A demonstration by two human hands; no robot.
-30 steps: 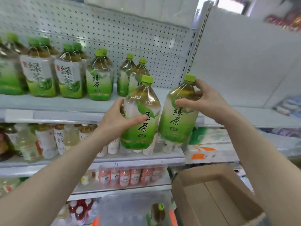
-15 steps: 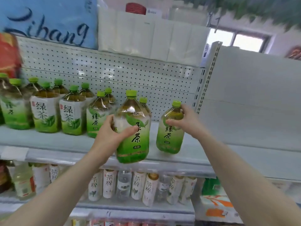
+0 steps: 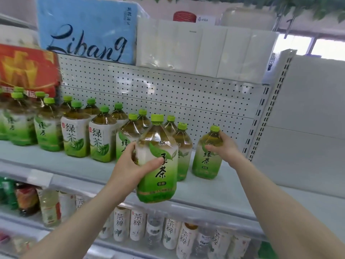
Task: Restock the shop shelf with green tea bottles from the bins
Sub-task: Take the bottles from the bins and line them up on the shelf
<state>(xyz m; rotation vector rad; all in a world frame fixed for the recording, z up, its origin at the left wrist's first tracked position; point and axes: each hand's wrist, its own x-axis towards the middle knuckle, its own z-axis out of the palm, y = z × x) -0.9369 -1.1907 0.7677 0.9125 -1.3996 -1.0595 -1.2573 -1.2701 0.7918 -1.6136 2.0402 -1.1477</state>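
Two green tea bottles are in the person's hands, one each. On the shelf [image 3: 56,165] to their left stand at least fourteen more green-capped bottles in a double row [image 3: 78,135]; the far-left ones blur together, so the count there is uncertain. The left hand [image 3: 130,169] wraps the nearer bottle [image 3: 158,165] around its middle, thumb lying across the label front and fingers curled round the far side; the bottle is upright, its base at the shelf's front edge, and whether it rests on the edge or hangs just before it cannot be told. The right hand [image 3: 223,148] closes on the shoulder of the second bottle [image 3: 207,157], fingers reaching up by the cap and thumb pointing left across the front; that bottle stands upright on the shelf at the right end of the row, just beside its neighbour. Both forearms are bare and stretch up and forward from the lower corners of the view. The shelf is pale metal with a white pegboard back [image 3: 168,94] and a slotted upright [image 3: 261,124] at its right. On the tier above sit a blue pack [image 3: 87,30] lettered in script, a red and gold pack [image 3: 28,70] and white wrapped packs [image 3: 205,49]. The tier below holds a row of smaller bottles [image 3: 138,227], many with white labels.
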